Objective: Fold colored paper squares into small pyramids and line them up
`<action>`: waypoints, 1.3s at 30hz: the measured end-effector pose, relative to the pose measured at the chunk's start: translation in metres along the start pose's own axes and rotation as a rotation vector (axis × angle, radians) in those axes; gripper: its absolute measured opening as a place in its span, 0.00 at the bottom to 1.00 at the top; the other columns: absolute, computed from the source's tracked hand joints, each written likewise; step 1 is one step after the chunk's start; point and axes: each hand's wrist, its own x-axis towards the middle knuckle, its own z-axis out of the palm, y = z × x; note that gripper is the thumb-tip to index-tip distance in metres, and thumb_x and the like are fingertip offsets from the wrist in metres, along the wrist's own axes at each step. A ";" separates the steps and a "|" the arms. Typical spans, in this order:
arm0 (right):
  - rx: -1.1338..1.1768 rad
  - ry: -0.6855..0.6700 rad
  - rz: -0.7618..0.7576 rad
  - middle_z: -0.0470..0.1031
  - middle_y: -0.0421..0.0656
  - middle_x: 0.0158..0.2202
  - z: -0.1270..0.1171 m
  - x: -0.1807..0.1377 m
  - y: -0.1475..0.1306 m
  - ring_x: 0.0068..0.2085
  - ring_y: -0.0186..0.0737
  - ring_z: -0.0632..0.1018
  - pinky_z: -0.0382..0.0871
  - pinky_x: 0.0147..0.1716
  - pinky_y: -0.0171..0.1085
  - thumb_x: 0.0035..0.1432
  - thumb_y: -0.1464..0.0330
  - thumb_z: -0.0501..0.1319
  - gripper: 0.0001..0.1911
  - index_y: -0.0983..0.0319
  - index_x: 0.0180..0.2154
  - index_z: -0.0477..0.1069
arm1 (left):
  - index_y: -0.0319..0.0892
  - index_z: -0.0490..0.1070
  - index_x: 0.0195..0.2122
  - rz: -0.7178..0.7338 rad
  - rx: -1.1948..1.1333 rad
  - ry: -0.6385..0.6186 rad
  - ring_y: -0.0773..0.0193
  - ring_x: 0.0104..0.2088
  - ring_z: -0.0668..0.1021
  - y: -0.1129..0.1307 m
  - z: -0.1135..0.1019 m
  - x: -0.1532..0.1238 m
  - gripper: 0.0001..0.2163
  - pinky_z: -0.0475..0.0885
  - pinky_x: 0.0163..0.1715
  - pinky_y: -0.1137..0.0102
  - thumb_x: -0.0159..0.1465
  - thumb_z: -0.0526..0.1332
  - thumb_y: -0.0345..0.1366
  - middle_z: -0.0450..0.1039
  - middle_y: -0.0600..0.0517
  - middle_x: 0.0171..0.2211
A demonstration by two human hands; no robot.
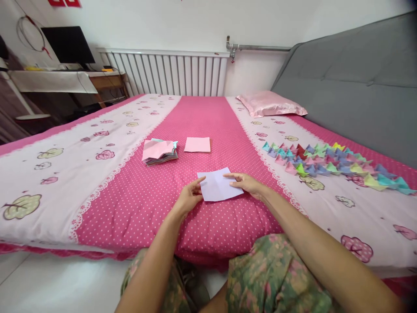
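Note:
A pale lavender sheet of paper (216, 187) is held between my two hands just over the near part of the bed. It looks almost flat, with faint crease lines across it. My left hand (192, 193) pinches its left edge, thumb on top. At the right edge, my right hand (244, 182) grips it between thumb and fingers. Beyond the sheet lies a neat stack of pink square paper (197, 144). Left of that sits a looser pile of creased paper (159, 151), pink on top with blue and dark sheets below.
Rows of small folded paper pieces (321, 161) in many colours cover the bed's right side. A pink pillow (270, 103) lies at the back right by the grey headboard (352, 74). A radiator (166, 71) stands behind the bed, and a desk with a monitor (68, 45) at far left.

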 end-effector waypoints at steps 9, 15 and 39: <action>-0.031 0.068 -0.156 0.76 0.40 0.34 0.017 -0.012 -0.016 0.32 0.29 0.74 0.67 0.32 0.28 0.44 0.80 0.57 0.19 0.62 0.39 0.72 | 0.35 0.68 0.46 0.080 -0.049 0.025 0.66 0.29 0.75 0.003 -0.001 -0.001 0.24 0.70 0.29 0.73 0.44 0.61 0.24 0.75 0.47 0.30; -0.100 -0.038 -0.282 0.75 0.42 0.40 0.025 -0.024 -0.038 0.39 0.32 0.75 0.69 0.39 0.33 0.40 0.83 0.54 0.27 0.61 0.43 0.70 | 0.37 0.70 0.44 0.179 -0.243 0.104 0.67 0.32 0.76 0.021 -0.006 -0.007 0.23 0.69 0.33 0.74 0.45 0.63 0.26 0.76 0.48 0.32; -0.131 0.015 -0.513 0.78 0.43 0.32 0.017 -0.028 -0.048 0.33 0.42 0.77 0.72 0.32 0.39 0.36 0.69 0.68 0.11 0.59 0.28 0.77 | 0.41 0.73 0.42 0.337 -0.138 0.151 0.58 0.41 0.75 0.033 -0.001 -0.027 0.19 0.72 0.39 0.68 0.46 0.66 0.29 0.72 0.45 0.44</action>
